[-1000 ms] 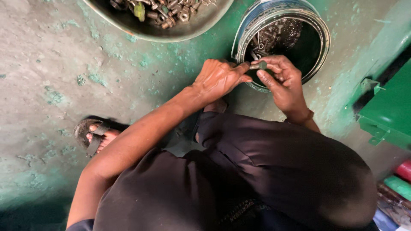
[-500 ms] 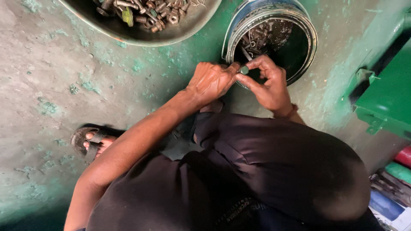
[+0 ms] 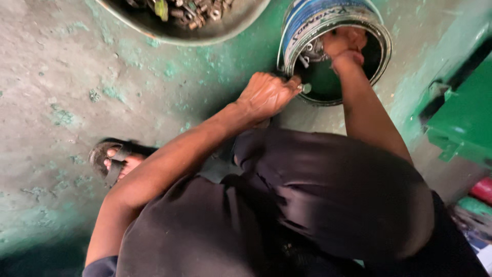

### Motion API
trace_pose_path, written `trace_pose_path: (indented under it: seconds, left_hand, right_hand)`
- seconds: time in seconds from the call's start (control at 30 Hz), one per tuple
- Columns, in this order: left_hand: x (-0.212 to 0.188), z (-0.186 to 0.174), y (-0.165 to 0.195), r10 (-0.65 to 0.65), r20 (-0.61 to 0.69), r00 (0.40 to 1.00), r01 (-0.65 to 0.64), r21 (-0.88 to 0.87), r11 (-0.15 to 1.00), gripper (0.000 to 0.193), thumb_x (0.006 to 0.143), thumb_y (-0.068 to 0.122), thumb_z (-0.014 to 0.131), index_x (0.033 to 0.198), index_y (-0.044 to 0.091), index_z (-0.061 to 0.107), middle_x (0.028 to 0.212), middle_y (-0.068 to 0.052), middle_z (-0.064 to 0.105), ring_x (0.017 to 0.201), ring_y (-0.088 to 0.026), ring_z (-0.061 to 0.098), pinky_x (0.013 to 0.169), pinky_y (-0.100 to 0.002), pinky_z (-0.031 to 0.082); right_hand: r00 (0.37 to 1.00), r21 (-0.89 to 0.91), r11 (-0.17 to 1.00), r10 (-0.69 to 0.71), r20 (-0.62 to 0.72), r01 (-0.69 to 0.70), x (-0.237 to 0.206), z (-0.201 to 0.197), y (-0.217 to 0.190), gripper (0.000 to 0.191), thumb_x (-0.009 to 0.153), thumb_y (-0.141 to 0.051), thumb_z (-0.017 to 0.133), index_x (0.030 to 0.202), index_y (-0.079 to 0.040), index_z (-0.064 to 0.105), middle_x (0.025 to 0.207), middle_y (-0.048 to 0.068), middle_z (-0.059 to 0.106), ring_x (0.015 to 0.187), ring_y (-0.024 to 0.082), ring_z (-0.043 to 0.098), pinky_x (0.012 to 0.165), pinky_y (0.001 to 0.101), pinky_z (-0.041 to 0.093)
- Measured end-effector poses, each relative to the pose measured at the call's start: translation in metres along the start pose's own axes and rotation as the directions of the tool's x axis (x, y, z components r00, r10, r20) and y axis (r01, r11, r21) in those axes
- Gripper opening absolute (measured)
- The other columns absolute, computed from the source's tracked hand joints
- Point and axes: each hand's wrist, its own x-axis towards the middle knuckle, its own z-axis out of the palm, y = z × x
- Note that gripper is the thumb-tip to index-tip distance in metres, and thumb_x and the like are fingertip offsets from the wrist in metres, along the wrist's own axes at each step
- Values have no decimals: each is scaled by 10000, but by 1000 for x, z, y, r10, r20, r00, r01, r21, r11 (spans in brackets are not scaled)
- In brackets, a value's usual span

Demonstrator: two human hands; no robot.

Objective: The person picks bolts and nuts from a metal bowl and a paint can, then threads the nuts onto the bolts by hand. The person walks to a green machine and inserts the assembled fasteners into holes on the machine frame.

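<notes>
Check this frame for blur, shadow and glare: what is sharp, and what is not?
Head view: left hand fairly sharp at the tin can rim; right hand inside it slightly motion-blurred; lower-right edge smeared; can interior in deep shadow; soft daylight on the green floor, no strong glare; metal bowl cropped at the top.

Workshop: worn floor, bolt-filled pan.

Concrete floor, tin can, metal basin
</notes>
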Motion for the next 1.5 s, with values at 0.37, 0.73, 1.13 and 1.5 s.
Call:
trace_pose_path:
  seconds: [0.37, 0.73, 1.13, 1.5]
  left_hand:
    - [1, -5, -2, -51, -12, 999, 50, -83, 995, 311, 1026, 373, 549, 1079, 95, 677, 668, -181, 688, 635, -412, 684, 548, -554, 508]
    - [-4, -13, -16, -108, -117, 987, 101, -69, 993, 282, 1024, 360, 601, 1087, 93, 664, 645, -152, 681, 616, -401, 681, 551, -536, 521]
    - [-11, -16, -18, -110, -102, 989, 103, -72, 992, 309, 1005, 338, 626, 1202, 107, 681, 694, -165, 705, 638, -395, 688, 571, -526, 531]
    - [-18, -21, -28, -45, -166, 985, 11, -202, 979, 303, 1018, 282, 615, 1260, 112, 681, 981, -126, 760, 836, -351, 723, 675, -484, 563]
  right_hand:
    - [889, 62, 995, -43, -456, 80, -58, -32, -27, 407, 1022, -378, 684, 1214, -21, 653, 1115, 278, 678, 1013, 448, 637, 833, 561, 465]
    - [724, 630, 384, -182, -665, 675, -213, -150, -92, 267, 1086, -6, 733, 1280, -4, 550, 1153, 140, 682, 1062, 202, 691, 979, 333, 547]
    - [853, 772, 365, -184, -488, 520, -227, -122, -83, 240, 1010, -52, 780, 1168, -14, 604, 1088, 44, 737, 1027, 108, 702, 820, 258, 452]
    - [864, 796, 337, -167, -476, 504, -224, -115, -91, 233, 979, -60, 825, 1139, -22, 659, 1068, 38, 741, 974, 109, 674, 854, 275, 474]
